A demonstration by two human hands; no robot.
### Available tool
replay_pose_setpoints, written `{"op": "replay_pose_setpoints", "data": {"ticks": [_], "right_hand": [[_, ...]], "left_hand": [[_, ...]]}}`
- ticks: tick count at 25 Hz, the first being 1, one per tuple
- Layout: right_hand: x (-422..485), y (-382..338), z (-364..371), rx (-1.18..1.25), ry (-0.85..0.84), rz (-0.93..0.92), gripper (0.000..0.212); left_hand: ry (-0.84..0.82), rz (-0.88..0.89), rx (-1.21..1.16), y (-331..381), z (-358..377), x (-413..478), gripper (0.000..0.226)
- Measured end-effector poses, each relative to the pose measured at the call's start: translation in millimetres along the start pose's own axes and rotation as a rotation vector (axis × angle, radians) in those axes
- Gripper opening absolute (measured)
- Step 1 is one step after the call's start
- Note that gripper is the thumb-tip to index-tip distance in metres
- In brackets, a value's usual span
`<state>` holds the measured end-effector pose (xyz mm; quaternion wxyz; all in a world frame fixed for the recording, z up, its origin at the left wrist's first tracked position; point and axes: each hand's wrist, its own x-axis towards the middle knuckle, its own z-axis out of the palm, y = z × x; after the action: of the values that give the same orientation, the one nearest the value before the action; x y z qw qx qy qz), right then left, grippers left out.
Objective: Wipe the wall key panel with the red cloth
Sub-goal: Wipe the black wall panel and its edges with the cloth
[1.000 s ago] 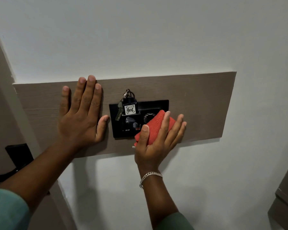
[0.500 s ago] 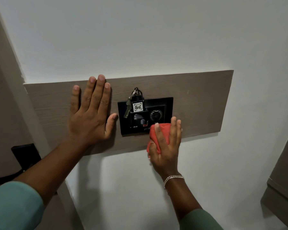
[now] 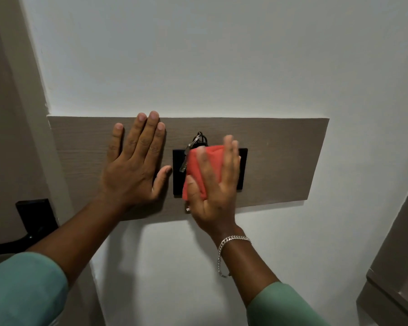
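Note:
A black key panel (image 3: 178, 175) is set into a brown wooden board (image 3: 280, 158) on the white wall. A key on a ring (image 3: 185, 161) hangs from the panel's top. My right hand (image 3: 212, 184) presses a folded red cloth (image 3: 210, 158) flat against the panel's middle, hiding its knobs and the key tag. My left hand (image 3: 133, 165) lies flat on the board just left of the panel, fingers spread, thumb near the panel's left edge.
A door frame (image 3: 33, 137) runs down the left side, with a black door handle (image 3: 33, 220) low beside it. A brown cabinet edge (image 3: 396, 267) stands at the lower right. White wall (image 3: 198, 55) fills the space above and below the board.
My right hand has slid the red cloth up and left, from the panel's lower right corner onto its middle, covering the knobs and tag. My left hand stays flat on the board.

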<state>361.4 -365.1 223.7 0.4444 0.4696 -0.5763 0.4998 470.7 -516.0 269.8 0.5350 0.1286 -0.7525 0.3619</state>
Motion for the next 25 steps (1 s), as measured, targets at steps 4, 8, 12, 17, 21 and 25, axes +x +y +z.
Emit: {"op": "replay_pose_setpoints", "data": {"ticks": [4,8,12,17,21,25], "right_hand": [[-19.3,17.5,-5.5,-0.151,-0.061,-0.083,0.056],[-12.1,-0.5,8.1,-0.097,0.023,0.109,0.053],[-18.1,27.5,-10.0,-0.194,-0.158,-0.214,0.056],[-0.8,71.1,-35.4,-0.223,-0.243,-0.445,0.056],[24.7,75.5,-44.6,-0.171,-0.216,-0.286,0.054],[30.9,53.2,-36.8,-0.157,-0.173,-0.145,0.056]], "left_hand": [[-0.007,-0.002,0.016,-0.4,-1.2,-0.7,0.081],[-0.025,-0.019,0.009,2.4,-3.2,0.7,0.080],[-0.038,-0.024,0.036,-0.5,-3.8,-0.6,0.080],[-0.029,-0.035,0.006,3.9,-5.6,-0.2,0.079],[-0.015,-0.029,0.014,2.2,-3.5,-1.0,0.079],[-0.042,-0.031,0.011,2.5,-3.3,-0.8,0.079]]}}
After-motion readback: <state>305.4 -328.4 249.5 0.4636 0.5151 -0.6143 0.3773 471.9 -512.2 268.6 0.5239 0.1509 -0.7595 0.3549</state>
